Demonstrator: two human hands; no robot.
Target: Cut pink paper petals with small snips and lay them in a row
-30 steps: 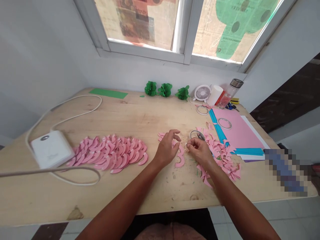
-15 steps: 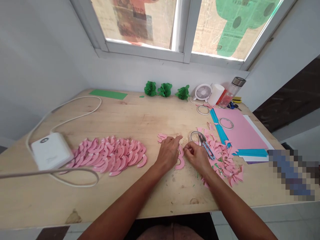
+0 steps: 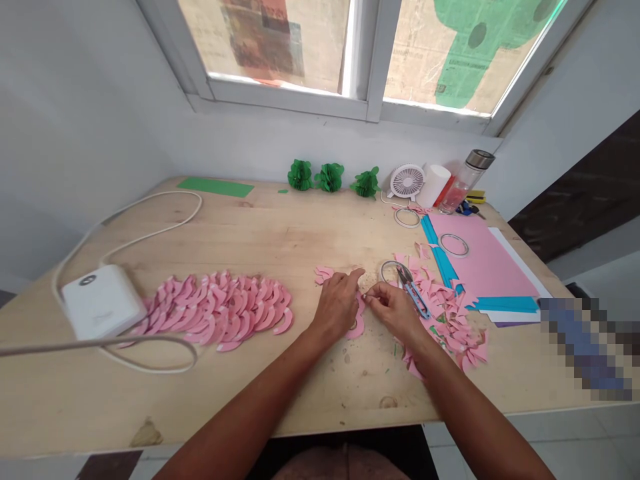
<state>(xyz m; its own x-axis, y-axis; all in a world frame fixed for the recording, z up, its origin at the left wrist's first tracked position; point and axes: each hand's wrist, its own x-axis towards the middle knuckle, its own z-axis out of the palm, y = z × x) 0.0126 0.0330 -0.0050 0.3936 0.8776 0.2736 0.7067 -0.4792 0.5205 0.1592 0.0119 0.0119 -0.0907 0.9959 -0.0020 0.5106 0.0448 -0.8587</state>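
A curved pink paper cutout (image 3: 357, 327) lies on the table between my hands. My left hand (image 3: 338, 303) is closed over its edge, fingers bent and index finger pointing forward. Just right of it, my right hand (image 3: 393, 308) is pinched close to the cutout's upper part; what sits between thumb and finger is too small to make out. Small pink strips (image 3: 324, 274) lie beyond my left hand. Snips with blue handles (image 3: 416, 297) rest beside a roll of thin tape (image 3: 384, 269), right of my right hand.
Overlapping pink cutouts (image 3: 225, 310) lie to the left, near a white power bank (image 3: 104, 301) with a looping cable. Pink scraps (image 3: 457, 327) spread at right, beside stacked coloured paper (image 3: 500, 267). Green paper ornaments (image 3: 329, 177), a small fan (image 3: 407, 182) and a bottle (image 3: 463, 183) stand along the back.
My right hand has shifted slightly left, closer to my left hand and the cutout. The cutout looks a little turned, its lower curve nearer my left hand.
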